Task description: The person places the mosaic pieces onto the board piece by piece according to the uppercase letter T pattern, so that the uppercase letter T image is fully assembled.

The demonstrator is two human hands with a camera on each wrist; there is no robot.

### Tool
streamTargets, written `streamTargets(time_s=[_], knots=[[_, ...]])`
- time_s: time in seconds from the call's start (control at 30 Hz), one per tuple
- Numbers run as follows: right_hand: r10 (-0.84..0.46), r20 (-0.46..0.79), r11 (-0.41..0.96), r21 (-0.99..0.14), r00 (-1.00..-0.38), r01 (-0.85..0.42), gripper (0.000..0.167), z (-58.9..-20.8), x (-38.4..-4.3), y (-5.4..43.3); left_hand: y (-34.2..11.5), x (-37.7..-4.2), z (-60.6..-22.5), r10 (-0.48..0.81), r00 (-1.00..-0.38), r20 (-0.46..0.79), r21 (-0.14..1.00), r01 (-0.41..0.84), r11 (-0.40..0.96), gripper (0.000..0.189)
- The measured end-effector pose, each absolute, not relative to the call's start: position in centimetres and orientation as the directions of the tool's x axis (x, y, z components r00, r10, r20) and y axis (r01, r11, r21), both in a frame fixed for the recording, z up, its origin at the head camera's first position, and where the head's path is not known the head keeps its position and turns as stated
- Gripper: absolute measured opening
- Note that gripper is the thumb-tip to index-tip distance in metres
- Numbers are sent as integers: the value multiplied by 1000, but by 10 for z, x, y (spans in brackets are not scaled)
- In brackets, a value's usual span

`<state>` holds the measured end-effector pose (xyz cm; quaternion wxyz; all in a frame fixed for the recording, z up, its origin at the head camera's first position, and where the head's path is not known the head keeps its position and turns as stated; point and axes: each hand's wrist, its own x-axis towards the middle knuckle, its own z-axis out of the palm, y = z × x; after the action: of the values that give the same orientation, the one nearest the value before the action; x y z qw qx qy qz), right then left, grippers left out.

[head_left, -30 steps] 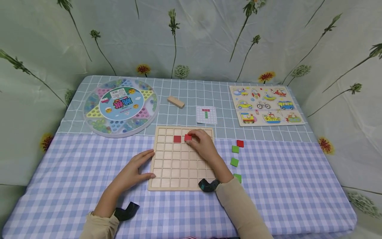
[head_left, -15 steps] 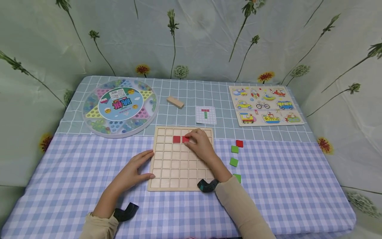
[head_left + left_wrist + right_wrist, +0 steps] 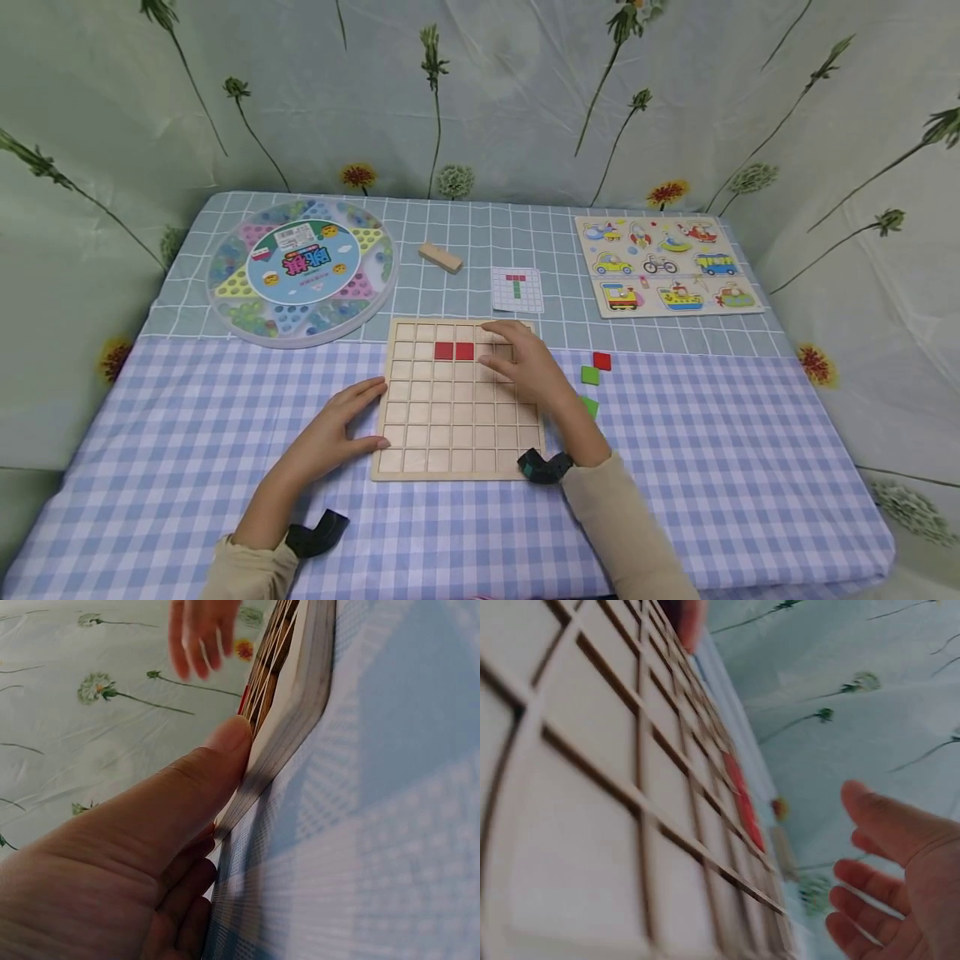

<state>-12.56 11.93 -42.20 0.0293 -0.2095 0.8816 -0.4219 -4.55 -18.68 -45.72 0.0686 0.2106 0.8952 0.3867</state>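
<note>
A wooden grid board (image 3: pixel 441 412) lies on the checked cloth. Two red square tiles, the left tile (image 3: pixel 444 351) and the right tile (image 3: pixel 465 351), sit side by side in its second row from the far edge. My right hand (image 3: pixel 528 367) hovers above the board's far right part, fingers spread and holding nothing. With thumb and fingertips my left hand (image 3: pixel 337 429) touches the board's left edge; in the left wrist view the thumb (image 3: pixel 229 735) rests against that edge. Right of the board lie a loose red tile (image 3: pixel 602 361), a green tile (image 3: pixel 590 375) and another green tile (image 3: pixel 591 406), partly hidden by my right arm.
Behind the board lies a pattern card (image 3: pixel 517 289) with a red and green T. A wooden block (image 3: pixel 440 257) is left of it. A round marble game box (image 3: pixel 302 271) lies at the far left, a vehicle picture puzzle (image 3: pixel 670 267) at the far right.
My right hand has set the second red tile beside the first, let go and moved right, its fingers spreading. The nearest green tile is now hidden behind my right arm. My left hand stays put.
</note>
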Motion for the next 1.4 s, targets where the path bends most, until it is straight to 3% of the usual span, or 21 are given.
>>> streamTargets(time_s=[0.2,0.33,0.6,0.9,1.4], knots=[[-340,244,566,-718,-908,-405,53,-407,-115,165,-187,-45,-457,430,-902,43,722,325,611,79],[-284,256,604,-700,-924,-380,56,-407,-109,199,-187,-45,-458,432,-901,43,719,328,613,79],[-162,111,662,-725,-980,-192,59,-420,-105,242,-188,-45,-459,435,-897,72,711,352,608,78],[-105,-56,664,-747,-993,-28,59,-438,-106,257,-186,-46,-459,439,-897,50,717,339,610,78],[-92,-99,689,-725,-991,9,43,-444,-106,262,-187,-45,-457,436,-898,52,716,338,611,78]])
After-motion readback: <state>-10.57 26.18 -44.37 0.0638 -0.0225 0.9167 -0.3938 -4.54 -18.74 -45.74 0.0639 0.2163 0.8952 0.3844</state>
